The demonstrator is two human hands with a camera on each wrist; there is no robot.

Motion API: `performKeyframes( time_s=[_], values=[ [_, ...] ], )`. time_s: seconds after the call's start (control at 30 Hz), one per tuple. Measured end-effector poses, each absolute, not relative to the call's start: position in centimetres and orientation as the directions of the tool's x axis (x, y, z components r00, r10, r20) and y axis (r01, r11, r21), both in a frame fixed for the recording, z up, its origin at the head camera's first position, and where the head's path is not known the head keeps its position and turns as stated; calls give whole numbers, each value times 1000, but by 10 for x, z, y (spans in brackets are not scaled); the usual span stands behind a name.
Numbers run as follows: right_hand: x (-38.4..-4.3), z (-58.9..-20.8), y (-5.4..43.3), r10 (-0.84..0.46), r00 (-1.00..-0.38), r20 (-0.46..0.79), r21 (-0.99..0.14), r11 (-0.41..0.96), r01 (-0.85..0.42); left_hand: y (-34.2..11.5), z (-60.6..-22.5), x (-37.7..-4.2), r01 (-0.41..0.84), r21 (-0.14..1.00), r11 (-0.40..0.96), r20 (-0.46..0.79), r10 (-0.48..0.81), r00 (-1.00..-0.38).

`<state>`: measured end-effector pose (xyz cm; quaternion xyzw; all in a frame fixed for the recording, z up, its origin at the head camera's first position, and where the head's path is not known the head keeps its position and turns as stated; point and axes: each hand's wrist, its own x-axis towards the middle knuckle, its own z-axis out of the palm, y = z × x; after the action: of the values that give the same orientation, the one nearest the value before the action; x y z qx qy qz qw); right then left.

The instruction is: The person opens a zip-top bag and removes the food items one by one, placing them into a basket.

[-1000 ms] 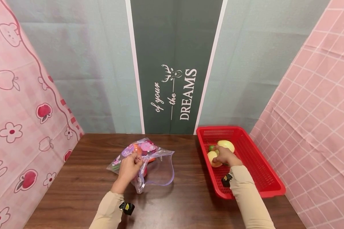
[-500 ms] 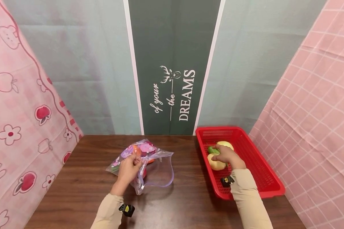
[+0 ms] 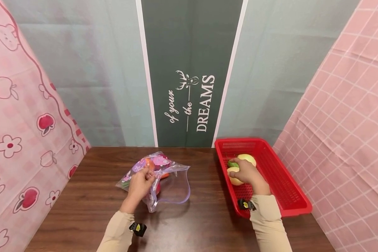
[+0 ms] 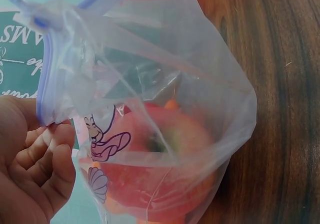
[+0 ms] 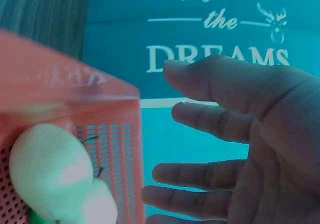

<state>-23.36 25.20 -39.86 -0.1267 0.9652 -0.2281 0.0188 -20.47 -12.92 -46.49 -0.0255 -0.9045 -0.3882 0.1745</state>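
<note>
My left hand (image 3: 140,185) pinches the rim of a clear zip bag (image 4: 210,69) with purple edging and printed cartoon figures. The bag lies on its side, its mouth spread towards the right. Through the plastic show a red apple (image 4: 160,159) and some orange produce (image 3: 149,163). My right hand (image 3: 247,172) reaches over the red basket (image 5: 112,129), its fingers straight and apart in the right wrist view. Below and beside those fingers are two pale yellow fruits (image 5: 50,171) with stems. A green piece of produce (image 3: 233,164) lies between them, partly covered by my fingers.
The basket's raised perforated walls surround the fruit, and its right half (image 3: 283,178) shows bare mesh. Brown wooden tabletop (image 3: 204,196) lies between bag and basket. Patterned cloths hang behind and on both sides.
My right hand has shifted a little left over the fruit. The green piece, mostly hidden a second ago, shows more between the yellow fruits. The left hand stays on the bag's rim.
</note>
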Motion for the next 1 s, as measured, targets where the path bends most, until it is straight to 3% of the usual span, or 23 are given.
performKeyframes(
  time_s=[0.57, 1.0],
  values=[
    [-199, -391, 203, -327, -935, 137, -404, 844, -354, -131, -466, -203, 153, 695, 703, 341, -135, -930],
    [-184, -399, 171, -413, -889, 199, -455, 764, -457, -133, -467, -202, 139, 682, 718, 347, -150, -926]
  ],
)
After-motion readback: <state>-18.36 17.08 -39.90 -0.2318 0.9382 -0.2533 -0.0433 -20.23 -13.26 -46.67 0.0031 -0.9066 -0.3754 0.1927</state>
